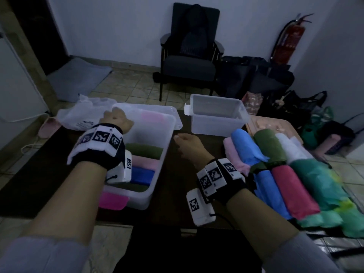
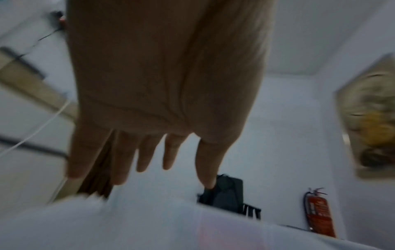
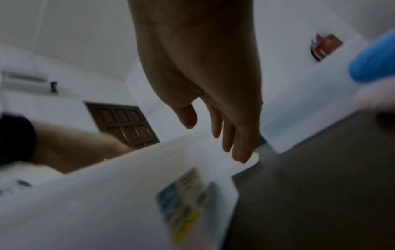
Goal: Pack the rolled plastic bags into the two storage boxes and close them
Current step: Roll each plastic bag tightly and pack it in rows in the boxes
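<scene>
The left hand (image 1: 116, 119) is above the far end of the near box (image 1: 157, 152), close to its far rim. In the left wrist view its fingers (image 2: 173, 152) are straight and a little spread, and they hold nothing. I cannot tell if they touch the rim or the lid (image 1: 173, 115) that seems to lie behind the box.

The right hand (image 1: 187, 146) is over the dark table (image 1: 171, 184), between the near box and the pile of rolls (image 1: 285, 174). Its fingers (image 3: 226, 135) are relaxed and almost straight, and it is also empty.

The near box already has a row of rolls inside: green, pink, blue and one more dark green at the near end. A bright pink piece (image 1: 113, 200) shows at the near end of this box; what it is I cannot tell. The far box (image 1: 216, 115) stands open beside the pile, and I see nothing in it. Many rolls in blue, green, white, red and teal lie on the right part of the table.

So I judge the step in hand is the filling of the near box, or perhaps the closing of it, because the left hand is near the lid. Next, the right hand needs to reach to the pile and take one roll without unrolling it. The plastic is soft and slippery, so the grip should go around the whole roll.
</scene>
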Action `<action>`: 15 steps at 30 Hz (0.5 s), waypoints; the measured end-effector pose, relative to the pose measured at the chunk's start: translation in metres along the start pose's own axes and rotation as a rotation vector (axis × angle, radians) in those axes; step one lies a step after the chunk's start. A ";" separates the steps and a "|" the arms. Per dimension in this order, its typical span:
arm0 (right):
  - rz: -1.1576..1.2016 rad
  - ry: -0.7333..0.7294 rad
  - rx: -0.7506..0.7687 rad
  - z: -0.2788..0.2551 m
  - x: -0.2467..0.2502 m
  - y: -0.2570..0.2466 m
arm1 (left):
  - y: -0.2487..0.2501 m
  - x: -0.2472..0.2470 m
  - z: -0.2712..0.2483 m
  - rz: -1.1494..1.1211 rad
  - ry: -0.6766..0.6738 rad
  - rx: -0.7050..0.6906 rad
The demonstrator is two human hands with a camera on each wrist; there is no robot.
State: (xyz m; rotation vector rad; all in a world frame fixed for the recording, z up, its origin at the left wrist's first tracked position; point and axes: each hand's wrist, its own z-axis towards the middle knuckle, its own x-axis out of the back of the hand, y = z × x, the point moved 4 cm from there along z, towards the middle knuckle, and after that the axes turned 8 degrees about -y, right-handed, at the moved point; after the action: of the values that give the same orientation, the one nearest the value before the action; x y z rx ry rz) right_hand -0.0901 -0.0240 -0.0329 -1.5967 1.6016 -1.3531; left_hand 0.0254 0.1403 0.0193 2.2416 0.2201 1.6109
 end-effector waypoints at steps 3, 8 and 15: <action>-0.390 0.209 0.032 0.006 0.050 0.017 | 0.049 0.019 -0.031 -0.008 0.081 -0.201; -0.700 0.565 -0.085 0.006 0.132 0.044 | 0.131 -0.012 -0.096 -0.164 0.001 -0.491; -0.656 0.582 -0.274 0.024 0.176 0.079 | 0.110 -0.176 -0.107 0.089 -0.398 -0.369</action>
State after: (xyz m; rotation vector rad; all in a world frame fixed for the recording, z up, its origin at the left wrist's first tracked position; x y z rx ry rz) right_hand -0.1367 -0.2106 -0.0602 -2.1502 1.6949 -2.1719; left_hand -0.1437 0.0018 -0.0631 2.2356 -0.2645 1.0972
